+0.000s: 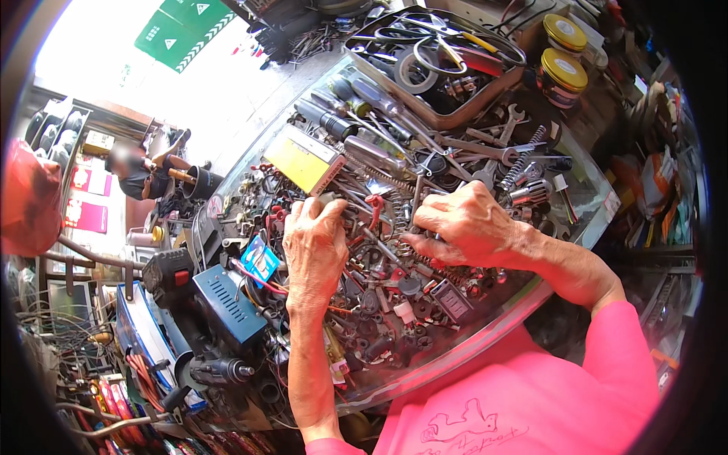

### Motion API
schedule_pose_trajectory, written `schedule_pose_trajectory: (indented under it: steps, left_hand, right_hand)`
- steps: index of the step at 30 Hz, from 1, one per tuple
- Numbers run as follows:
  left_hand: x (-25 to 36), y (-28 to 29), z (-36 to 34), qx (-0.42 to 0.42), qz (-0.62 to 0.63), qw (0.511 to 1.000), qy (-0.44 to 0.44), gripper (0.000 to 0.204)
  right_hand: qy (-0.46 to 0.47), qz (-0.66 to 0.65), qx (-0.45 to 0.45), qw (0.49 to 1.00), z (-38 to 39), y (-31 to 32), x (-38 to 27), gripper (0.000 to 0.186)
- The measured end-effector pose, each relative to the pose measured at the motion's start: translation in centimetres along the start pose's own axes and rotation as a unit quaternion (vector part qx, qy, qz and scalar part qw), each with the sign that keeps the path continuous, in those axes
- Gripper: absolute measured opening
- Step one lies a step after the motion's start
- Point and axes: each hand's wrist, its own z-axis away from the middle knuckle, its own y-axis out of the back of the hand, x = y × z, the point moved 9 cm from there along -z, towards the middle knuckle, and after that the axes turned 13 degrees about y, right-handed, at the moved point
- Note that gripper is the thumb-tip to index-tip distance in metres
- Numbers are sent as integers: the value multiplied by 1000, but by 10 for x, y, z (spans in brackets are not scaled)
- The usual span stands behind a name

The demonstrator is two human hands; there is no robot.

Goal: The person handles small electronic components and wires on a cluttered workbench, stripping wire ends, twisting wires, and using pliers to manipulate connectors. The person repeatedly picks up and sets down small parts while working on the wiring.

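Note:
My left hand (315,246) is closed over the middle of a crowded pile of small metal parts, its fingertips curled on something small that I cannot make out. To its right, my right hand (470,227) is closed too, thumb against the bent fingers. What it pinches is mostly hidden; a thin dark metal piece (417,193) rises beside its fingertips. Between the hands lie a red metal piece (374,206) and a coil spring (399,206). A yellow and white box (307,163) sits just beyond my left hand. Several screwdrivers (379,98) lie farther back.
A tray (447,117) with scissors and a tape roll stands at the back, beside yellow-lidded tins (563,72). Wrenches (512,125) lie at right. A cordless drill (216,371) and a blue metal box (229,303) sit at left. A person (148,174) is farther off.

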Motion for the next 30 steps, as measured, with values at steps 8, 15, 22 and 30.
schedule_pose_trajectory:
  steps: [8,15,22,30]
  left_hand:
    - [0,16,19,-73,18,994,78,10]
    - [-35,38,6,5,59,985,159,14]
    - [-21,11,5,-1,-51,996,69,20]
    - [-31,31,10,13,64,989,132,14]
  right_hand:
    - [0,-25,-37,999,3,-4,0,27]
    - [11,-32,-24,999,3,-2,-4,26]
    - [6,-27,-27,999,2,-2,-2,28]
    - [-2,-34,-26,999,4,-4,-1,30]
